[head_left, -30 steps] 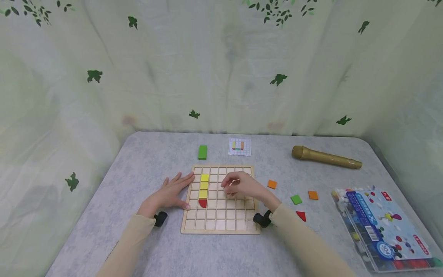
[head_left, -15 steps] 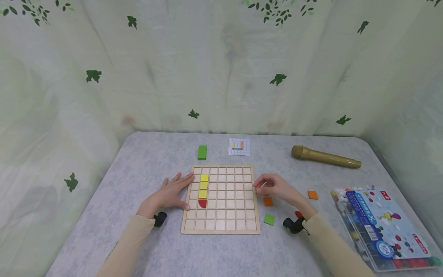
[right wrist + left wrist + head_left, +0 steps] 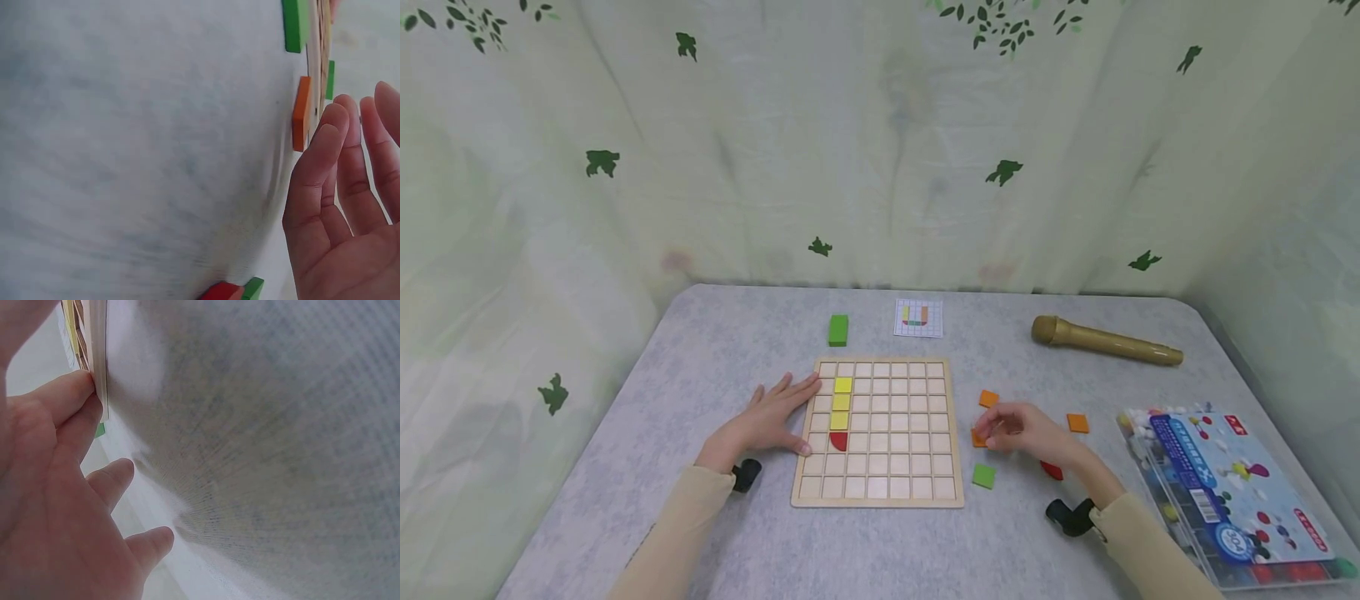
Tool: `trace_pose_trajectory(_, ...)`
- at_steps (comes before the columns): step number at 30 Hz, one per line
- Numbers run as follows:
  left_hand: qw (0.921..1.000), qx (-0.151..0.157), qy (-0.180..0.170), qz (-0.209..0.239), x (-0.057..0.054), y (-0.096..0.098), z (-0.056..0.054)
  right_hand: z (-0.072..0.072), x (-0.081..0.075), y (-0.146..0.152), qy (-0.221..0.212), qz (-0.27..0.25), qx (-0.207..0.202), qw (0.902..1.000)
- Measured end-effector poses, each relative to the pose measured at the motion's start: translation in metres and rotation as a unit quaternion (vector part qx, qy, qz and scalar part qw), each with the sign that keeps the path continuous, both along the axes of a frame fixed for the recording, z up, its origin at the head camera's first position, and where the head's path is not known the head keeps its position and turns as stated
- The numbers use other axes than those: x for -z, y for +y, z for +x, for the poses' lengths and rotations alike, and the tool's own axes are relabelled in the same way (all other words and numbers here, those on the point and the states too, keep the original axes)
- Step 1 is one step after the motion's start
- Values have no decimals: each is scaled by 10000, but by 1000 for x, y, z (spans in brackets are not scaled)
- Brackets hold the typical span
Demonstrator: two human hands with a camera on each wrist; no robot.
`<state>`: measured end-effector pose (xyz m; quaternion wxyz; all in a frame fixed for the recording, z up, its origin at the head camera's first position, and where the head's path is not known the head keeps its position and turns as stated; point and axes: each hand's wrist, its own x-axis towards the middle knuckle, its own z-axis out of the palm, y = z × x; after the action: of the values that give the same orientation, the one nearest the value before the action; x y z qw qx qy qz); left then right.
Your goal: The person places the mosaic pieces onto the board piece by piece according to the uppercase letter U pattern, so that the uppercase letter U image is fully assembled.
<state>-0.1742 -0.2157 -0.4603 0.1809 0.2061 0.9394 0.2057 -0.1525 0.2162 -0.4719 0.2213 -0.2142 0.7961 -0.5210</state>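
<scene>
My left hand (image 3: 765, 423) lies spread at the left edge of a wooden grid board (image 3: 898, 502), fingertips right at its frame. The board holds a column of yellow square tiles (image 3: 842, 403) above a red quarter-circle tile (image 3: 839, 441). Off the board's right side, my right hand (image 3: 1033, 435) hovers with fingers loosely bent and nothing between them. Its fingertips overlap an orange tile (image 3: 978, 439) in the head view; the right wrist view shows that orange tile (image 3: 301, 115) apart from the fingers. Another orange tile (image 3: 988, 398) and a green tile (image 3: 983, 476) lie nearby.
A red piece (image 3: 1051, 471) lies partly hidden under my right wrist, and an orange tile (image 3: 1077, 423) beyond it. Behind the board are a green block (image 3: 838, 331) and a pattern card (image 3: 919, 319). A gold microphone (image 3: 1108, 341) and a plastic case (image 3: 1243, 492) are at right.
My right hand has moved off the board to the right and nearer to me, over the loose tiles. My left hand and the tiles on the board stay the same.
</scene>
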Motion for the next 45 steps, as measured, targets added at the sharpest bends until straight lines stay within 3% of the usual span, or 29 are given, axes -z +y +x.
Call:
trace_pose_trajectory(7,10000,1,3,-1,1,0,0,15,0,0,72,28,-402,9992)
trace_pose_trajectory(12,10000,2,13,5,0,0,0,22,-1,-4,274,545,-431,9972)
trace_pose_trajectory(17,10000,0,14,-11,0,0,0,25,-2,-9,502,780,-453,9947)
trace_pose_trajectory(32,10000,5,8,59,-1,0,0,26,0,-13,979,726,-597,9907)
trace_pose_trajectory(40,9998,44,-15,181,-4,1,3,25,-3,-8,667,785,-304,9942)
trace_pose_trajectory(45,9999,66,32,151,-5,1,4,21,-7,-6,459,512,-219,9974)
